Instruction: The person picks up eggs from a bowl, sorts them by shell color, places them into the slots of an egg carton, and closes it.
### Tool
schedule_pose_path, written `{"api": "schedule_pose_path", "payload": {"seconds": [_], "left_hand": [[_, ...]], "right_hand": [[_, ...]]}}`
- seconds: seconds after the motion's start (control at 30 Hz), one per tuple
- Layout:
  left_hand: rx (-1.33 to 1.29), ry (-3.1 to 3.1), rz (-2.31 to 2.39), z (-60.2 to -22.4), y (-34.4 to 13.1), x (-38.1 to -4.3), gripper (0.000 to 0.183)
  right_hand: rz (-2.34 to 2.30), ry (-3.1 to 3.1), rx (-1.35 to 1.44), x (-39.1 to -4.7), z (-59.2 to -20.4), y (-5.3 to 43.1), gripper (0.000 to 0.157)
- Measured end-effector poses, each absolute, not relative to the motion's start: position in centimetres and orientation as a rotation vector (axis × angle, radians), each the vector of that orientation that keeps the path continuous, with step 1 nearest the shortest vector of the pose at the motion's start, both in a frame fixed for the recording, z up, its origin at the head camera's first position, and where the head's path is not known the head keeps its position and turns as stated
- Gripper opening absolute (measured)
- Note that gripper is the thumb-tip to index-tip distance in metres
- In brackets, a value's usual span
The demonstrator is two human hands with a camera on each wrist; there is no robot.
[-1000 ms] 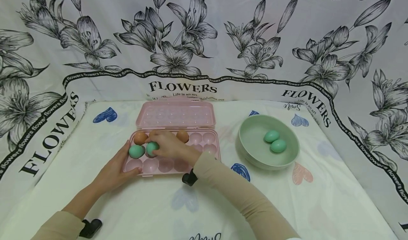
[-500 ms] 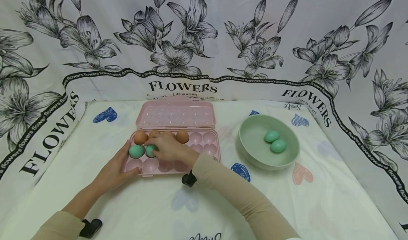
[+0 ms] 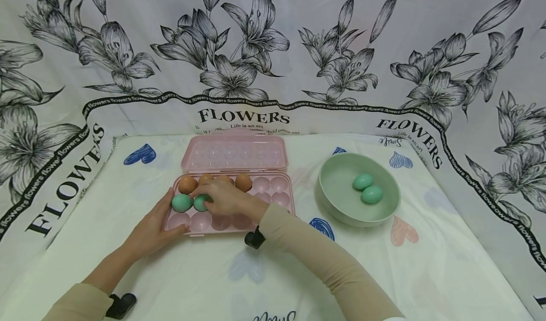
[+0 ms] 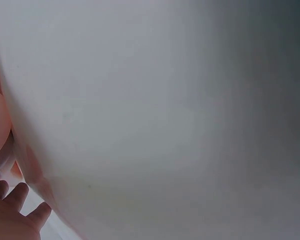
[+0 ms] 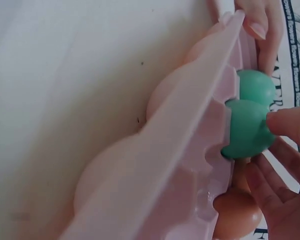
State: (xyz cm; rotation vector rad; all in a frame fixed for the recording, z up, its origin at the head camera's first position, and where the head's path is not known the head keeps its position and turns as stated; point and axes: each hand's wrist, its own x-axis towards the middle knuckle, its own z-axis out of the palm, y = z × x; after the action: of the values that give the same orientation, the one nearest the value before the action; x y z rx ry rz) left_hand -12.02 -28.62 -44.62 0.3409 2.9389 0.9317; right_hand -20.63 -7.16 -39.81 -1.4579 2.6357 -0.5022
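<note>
My right hand pinches a green egg that sits in a cup in the middle row of a pink egg carton. In the right wrist view the thumb presses on one side of this egg, the other fingers beyond it. Just left of it in the head view is another green egg, seated in the same row. Along the back row stand several brown eggs, partly covered by my right fingers. My left hand grips the carton's left end, thumb at its front edge.
The carton's lid lies folded back behind its base. On the right stands a pale green bowl with two green eggs in it. A white cloth with printed hearts covers the table, and a flowered curtain hangs behind.
The green egg in my right hand has gone slightly down and left into its cup. My right fingers have shifted, showing more of the brown eggs. The left hand has stayed in place.
</note>
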Motion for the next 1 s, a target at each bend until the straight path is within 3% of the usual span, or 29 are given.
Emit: {"api": "schedule_pose_path", "payload": {"seconds": [0.4,1.0], "left_hand": [[0.313,2.932,0.904,-44.9,-28.7,-12.1,0.107],[0.290,2.919,0.890,-44.8,-28.5,-12.2,0.109]], "right_hand": [[-0.708,2.478,-1.386,-21.4,-38.1,-4.1,0.033],[-0.622,2.587,-1.441,-22.4,-31.6,4.1,0.033]]}}
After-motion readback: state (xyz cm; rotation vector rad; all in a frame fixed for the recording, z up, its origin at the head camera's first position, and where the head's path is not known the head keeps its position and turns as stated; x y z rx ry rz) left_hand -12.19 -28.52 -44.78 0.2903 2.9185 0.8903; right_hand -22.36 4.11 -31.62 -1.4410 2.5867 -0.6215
